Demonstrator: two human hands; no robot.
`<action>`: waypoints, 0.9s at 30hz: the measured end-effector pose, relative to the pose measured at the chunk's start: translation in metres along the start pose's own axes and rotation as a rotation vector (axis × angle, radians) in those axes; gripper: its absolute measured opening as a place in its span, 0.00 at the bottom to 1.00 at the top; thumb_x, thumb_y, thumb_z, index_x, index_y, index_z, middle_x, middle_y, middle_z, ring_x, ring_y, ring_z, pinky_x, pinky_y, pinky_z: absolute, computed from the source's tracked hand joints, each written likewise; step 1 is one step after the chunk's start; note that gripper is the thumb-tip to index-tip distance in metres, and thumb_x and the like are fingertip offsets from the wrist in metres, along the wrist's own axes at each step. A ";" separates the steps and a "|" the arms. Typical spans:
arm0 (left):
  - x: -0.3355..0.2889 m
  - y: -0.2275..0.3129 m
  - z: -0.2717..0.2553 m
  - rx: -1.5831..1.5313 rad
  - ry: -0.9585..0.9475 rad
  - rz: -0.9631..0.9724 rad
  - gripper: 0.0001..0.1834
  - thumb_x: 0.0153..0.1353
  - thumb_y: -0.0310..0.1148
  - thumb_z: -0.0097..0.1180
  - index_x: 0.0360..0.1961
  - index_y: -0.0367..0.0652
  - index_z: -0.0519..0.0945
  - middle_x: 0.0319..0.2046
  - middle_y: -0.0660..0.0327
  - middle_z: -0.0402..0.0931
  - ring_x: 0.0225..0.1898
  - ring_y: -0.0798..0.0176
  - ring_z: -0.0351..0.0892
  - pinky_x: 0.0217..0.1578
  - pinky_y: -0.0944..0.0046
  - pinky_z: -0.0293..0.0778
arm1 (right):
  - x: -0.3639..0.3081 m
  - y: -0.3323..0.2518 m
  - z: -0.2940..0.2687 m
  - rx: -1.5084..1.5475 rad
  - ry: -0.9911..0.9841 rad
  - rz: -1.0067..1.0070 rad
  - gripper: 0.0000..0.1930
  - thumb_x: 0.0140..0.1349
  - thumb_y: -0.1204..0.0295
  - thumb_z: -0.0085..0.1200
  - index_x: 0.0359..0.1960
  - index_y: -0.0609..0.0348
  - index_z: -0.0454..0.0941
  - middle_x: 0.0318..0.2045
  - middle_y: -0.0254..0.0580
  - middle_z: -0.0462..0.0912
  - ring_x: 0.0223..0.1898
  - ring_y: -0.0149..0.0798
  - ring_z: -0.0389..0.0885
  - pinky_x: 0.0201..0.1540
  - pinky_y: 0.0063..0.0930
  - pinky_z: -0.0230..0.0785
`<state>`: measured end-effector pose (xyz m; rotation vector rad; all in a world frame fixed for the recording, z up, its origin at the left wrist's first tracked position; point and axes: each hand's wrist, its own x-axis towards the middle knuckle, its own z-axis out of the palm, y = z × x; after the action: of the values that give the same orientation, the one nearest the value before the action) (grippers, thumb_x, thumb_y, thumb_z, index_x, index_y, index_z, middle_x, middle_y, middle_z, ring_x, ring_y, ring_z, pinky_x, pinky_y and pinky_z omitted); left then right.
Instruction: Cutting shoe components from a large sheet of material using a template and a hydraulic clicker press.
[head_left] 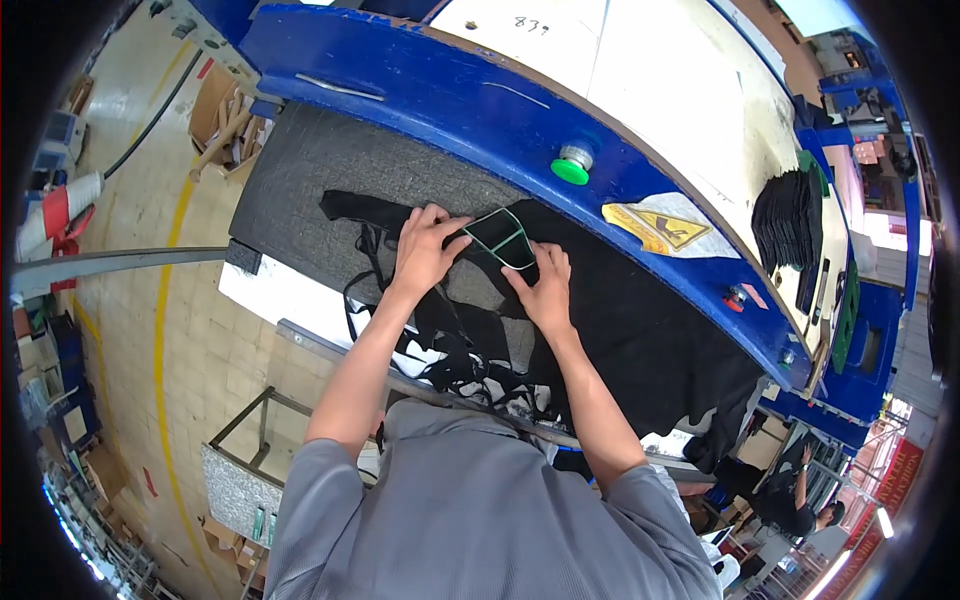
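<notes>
A small cutting die [509, 240] with a thin pale rim and green crossbars lies on or just above black fabric [640, 320]. My left hand [425, 247] grips its left corner with thumb and forefinger. At the die's right and lower edge, my right hand [546, 288] holds the rim between thumb and fingers. Under the fabric shows a worn dark grey cutting pad [300, 165]. A black fabric strip [365, 207] extends left from my left hand. Cut-out black scraps [450, 335] hang in loops below and between my forearms.
A blue press beam [430, 75] crosses just beyond the fabric, bearing a green push button [570, 170], a red button [735, 298] and a yellow warning sign [672, 228]. Stacked black pieces [787, 220] stand at right. A cardboard box [215, 115] sits far left; a co-worker [800, 505] is lower right.
</notes>
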<state>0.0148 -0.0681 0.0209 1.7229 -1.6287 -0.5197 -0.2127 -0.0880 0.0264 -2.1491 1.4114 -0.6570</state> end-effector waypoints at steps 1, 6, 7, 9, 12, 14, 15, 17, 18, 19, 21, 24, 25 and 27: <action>-0.001 -0.001 0.001 -0.001 -0.006 0.003 0.18 0.53 0.31 0.69 0.47 0.50 0.87 0.35 0.60 0.73 0.40 0.53 0.73 0.45 0.55 0.71 | 0.000 -0.002 0.001 0.000 0.003 0.006 0.30 0.49 0.66 0.72 0.55 0.61 0.78 0.45 0.45 0.75 0.49 0.50 0.72 0.52 0.40 0.63; -0.001 -0.002 -0.001 0.052 -0.018 0.013 0.17 0.54 0.33 0.68 0.47 0.51 0.87 0.34 0.61 0.72 0.40 0.54 0.72 0.44 0.56 0.70 | -0.004 0.001 0.006 0.028 0.029 0.001 0.28 0.50 0.66 0.72 0.53 0.60 0.79 0.44 0.43 0.75 0.49 0.48 0.73 0.52 0.39 0.63; -0.001 -0.002 -0.001 0.060 -0.028 0.000 0.17 0.55 0.33 0.68 0.47 0.52 0.87 0.34 0.61 0.72 0.39 0.54 0.72 0.43 0.56 0.70 | -0.006 0.002 0.008 0.038 0.052 -0.011 0.27 0.50 0.66 0.72 0.53 0.59 0.80 0.43 0.42 0.75 0.48 0.47 0.73 0.52 0.39 0.63; 0.001 -0.001 0.000 0.068 -0.034 0.015 0.16 0.55 0.34 0.68 0.47 0.53 0.87 0.34 0.61 0.71 0.39 0.54 0.72 0.43 0.56 0.70 | -0.008 0.004 0.009 0.037 0.096 -0.026 0.27 0.50 0.65 0.73 0.52 0.59 0.80 0.42 0.41 0.75 0.47 0.47 0.73 0.51 0.38 0.63; 0.002 -0.001 0.001 0.097 -0.051 0.027 0.16 0.55 0.34 0.68 0.47 0.54 0.87 0.34 0.61 0.71 0.40 0.54 0.72 0.44 0.55 0.69 | -0.010 0.005 0.009 0.023 0.102 -0.028 0.27 0.50 0.63 0.72 0.52 0.60 0.80 0.43 0.41 0.75 0.47 0.47 0.73 0.51 0.39 0.63; 0.002 0.000 0.003 0.096 -0.037 0.010 0.17 0.55 0.34 0.68 0.48 0.55 0.86 0.34 0.61 0.71 0.40 0.53 0.72 0.45 0.55 0.69 | -0.010 0.006 0.009 0.010 0.101 -0.065 0.28 0.52 0.61 0.70 0.53 0.63 0.78 0.44 0.44 0.75 0.47 0.48 0.72 0.51 0.40 0.63; 0.002 0.001 0.004 0.099 -0.040 0.029 0.17 0.55 0.34 0.68 0.48 0.55 0.86 0.34 0.61 0.71 0.40 0.53 0.72 0.45 0.55 0.69 | -0.011 0.006 0.009 0.010 0.120 -0.061 0.28 0.52 0.61 0.70 0.53 0.63 0.78 0.44 0.44 0.75 0.47 0.48 0.72 0.51 0.40 0.63; -0.001 0.000 0.005 0.117 -0.028 0.013 0.17 0.55 0.34 0.68 0.48 0.55 0.86 0.35 0.61 0.72 0.41 0.53 0.71 0.45 0.55 0.68 | -0.011 0.003 0.009 0.011 0.110 -0.052 0.28 0.53 0.60 0.69 0.53 0.62 0.78 0.45 0.44 0.75 0.47 0.49 0.72 0.51 0.40 0.62; -0.001 -0.001 0.005 0.118 -0.034 0.009 0.17 0.55 0.35 0.68 0.48 0.55 0.86 0.36 0.62 0.72 0.41 0.54 0.71 0.46 0.54 0.68 | -0.011 0.003 0.008 0.019 0.095 -0.035 0.27 0.54 0.61 0.69 0.53 0.62 0.78 0.45 0.43 0.75 0.48 0.49 0.72 0.51 0.40 0.63; -0.001 -0.001 0.006 0.123 -0.036 0.024 0.17 0.55 0.35 0.68 0.48 0.55 0.86 0.36 0.62 0.72 0.41 0.54 0.71 0.46 0.54 0.68 | -0.012 0.002 0.007 0.022 0.111 -0.033 0.27 0.54 0.61 0.69 0.53 0.62 0.78 0.45 0.43 0.75 0.48 0.49 0.72 0.51 0.40 0.63; -0.002 -0.003 0.007 0.121 -0.015 0.022 0.17 0.56 0.35 0.68 0.48 0.54 0.86 0.36 0.62 0.72 0.42 0.54 0.71 0.46 0.54 0.68 | -0.011 0.000 0.008 0.035 0.103 -0.016 0.27 0.55 0.61 0.68 0.54 0.61 0.78 0.46 0.44 0.75 0.49 0.49 0.71 0.52 0.40 0.63; -0.002 0.001 0.009 0.148 -0.025 0.020 0.18 0.56 0.36 0.68 0.49 0.55 0.86 0.36 0.62 0.71 0.43 0.54 0.71 0.47 0.54 0.67 | -0.012 0.003 0.008 0.046 0.129 0.000 0.27 0.55 0.63 0.69 0.54 0.61 0.76 0.46 0.45 0.74 0.49 0.50 0.72 0.52 0.40 0.63; -0.003 0.002 0.009 0.166 -0.017 0.013 0.18 0.56 0.36 0.68 0.49 0.55 0.86 0.37 0.62 0.71 0.43 0.54 0.71 0.47 0.55 0.67 | -0.012 0.003 0.007 0.055 0.131 0.003 0.27 0.55 0.63 0.69 0.54 0.61 0.76 0.46 0.45 0.74 0.49 0.50 0.72 0.52 0.40 0.63; -0.003 0.003 0.009 0.171 -0.022 0.009 0.18 0.56 0.36 0.68 0.49 0.55 0.86 0.37 0.62 0.71 0.42 0.54 0.70 0.46 0.54 0.67 | -0.012 0.003 0.007 0.048 0.107 0.003 0.27 0.55 0.62 0.68 0.55 0.61 0.77 0.46 0.45 0.74 0.50 0.49 0.71 0.53 0.41 0.63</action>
<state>0.0065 -0.0672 0.0165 1.8376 -1.7385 -0.4058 -0.2146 -0.0768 0.0182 -2.1020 1.4389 -0.8065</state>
